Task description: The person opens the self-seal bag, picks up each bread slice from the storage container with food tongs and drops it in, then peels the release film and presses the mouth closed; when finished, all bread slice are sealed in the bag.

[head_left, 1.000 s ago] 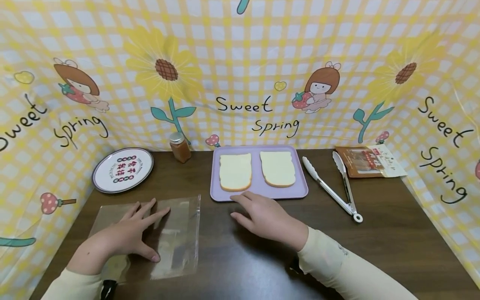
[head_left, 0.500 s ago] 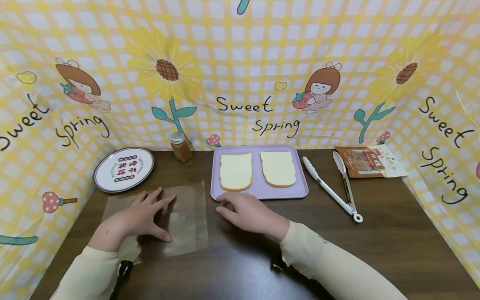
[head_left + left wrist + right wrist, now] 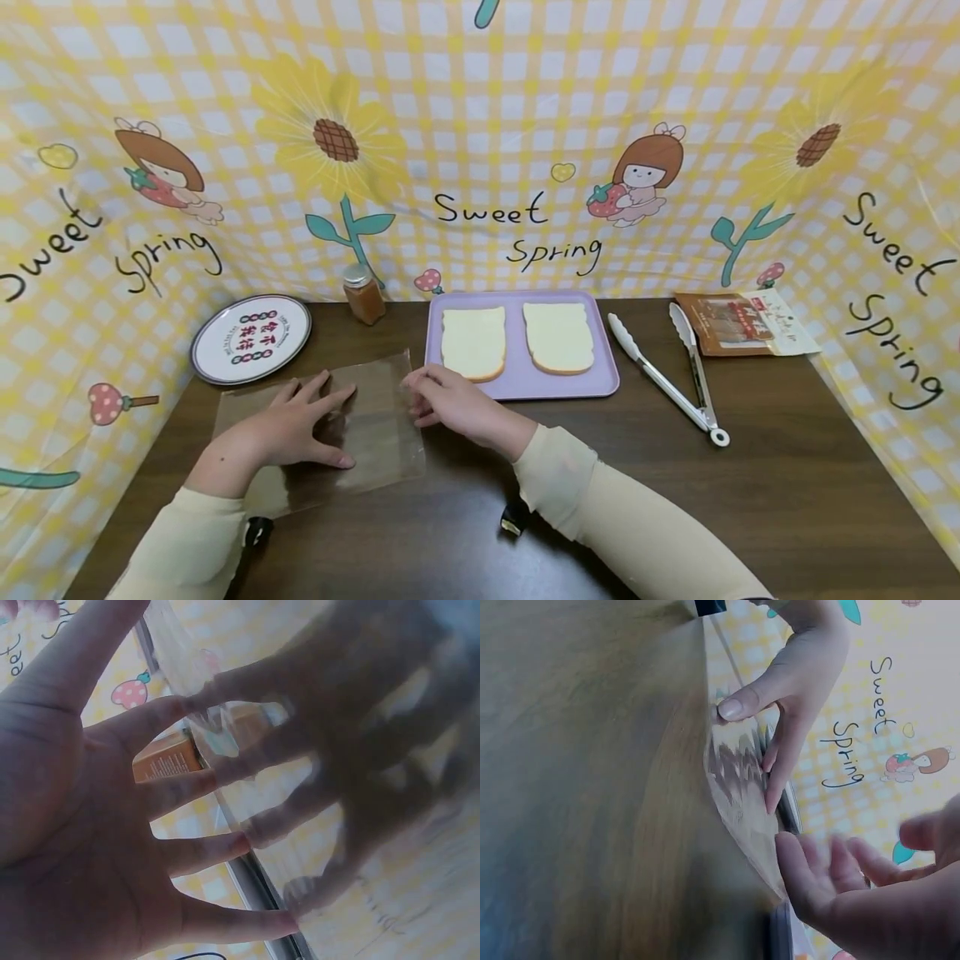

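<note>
A clear plastic bag (image 3: 378, 421) lies flat on the dark wooden table at the left. My left hand (image 3: 288, 429) rests on it with spread fingers. In the left wrist view, the fingertips of the left hand (image 3: 142, 817) meet their dark reflections in the shiny film. At the bag's right edge is my right hand (image 3: 453, 404), its fingers loosely bent. Seen from the right wrist, the right hand (image 3: 877, 889) has its thumb apart from the other fingers, close to the raised edge of the film. Just behind it stands a lilac tray (image 3: 513, 385) with two bread slices (image 3: 474, 342).
Behind the bag are a white plate (image 3: 251, 340) with red print and a jar (image 3: 363, 296) of reddish-brown powder. Right of the tray lie spread white-tipped tongs (image 3: 667, 383) and a brown food packet (image 3: 738, 323). A checkered cloth (image 3: 480, 108) hangs around the table.
The bag and my left hand have slid right and away from me. My right hand has moved left from the tray's front edge to the bag's right edge.
</note>
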Demonstrator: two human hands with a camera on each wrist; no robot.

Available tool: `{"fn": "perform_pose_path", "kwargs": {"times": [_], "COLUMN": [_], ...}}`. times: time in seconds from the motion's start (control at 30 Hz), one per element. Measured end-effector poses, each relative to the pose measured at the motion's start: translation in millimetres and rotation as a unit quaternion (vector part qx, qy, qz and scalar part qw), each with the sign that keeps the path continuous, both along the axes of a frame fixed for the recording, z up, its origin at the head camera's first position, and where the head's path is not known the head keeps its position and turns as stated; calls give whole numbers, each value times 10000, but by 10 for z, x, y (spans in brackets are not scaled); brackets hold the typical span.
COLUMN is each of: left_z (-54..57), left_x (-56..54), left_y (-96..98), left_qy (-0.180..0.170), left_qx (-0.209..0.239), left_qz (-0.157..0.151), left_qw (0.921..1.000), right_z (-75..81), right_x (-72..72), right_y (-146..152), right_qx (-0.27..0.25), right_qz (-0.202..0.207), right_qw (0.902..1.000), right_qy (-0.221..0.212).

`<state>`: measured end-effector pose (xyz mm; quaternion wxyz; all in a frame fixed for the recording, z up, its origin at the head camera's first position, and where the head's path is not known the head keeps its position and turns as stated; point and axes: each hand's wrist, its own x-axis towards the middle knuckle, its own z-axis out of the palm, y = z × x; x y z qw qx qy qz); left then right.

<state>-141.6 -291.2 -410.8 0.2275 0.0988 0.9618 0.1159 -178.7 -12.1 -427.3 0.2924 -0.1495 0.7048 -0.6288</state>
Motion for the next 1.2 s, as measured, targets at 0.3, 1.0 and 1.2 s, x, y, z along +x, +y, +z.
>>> {"fn": "perform_pose_path", "kwargs": {"times": [0.3, 1.0, 1.2], "left_z": [-30, -75, -54], "left_x": [5, 26, 51], "left_y": [24, 35, 17], "left_qy": [82, 327, 391], "left_qx": [88, 85, 51], "left_qz": [-62, -155, -33], "left_qw": [9999, 9993, 9992], "right_z": [-34, -181, -194], "right_x": [-14, -100, -119], "right_y": [-240, -446, -474], "right_qx": [-316, -175, -242], "right_qz": [-495, 322, 205], "right_qw": [9981, 9985, 9985], "right_qy": [-187, 397, 441]}}
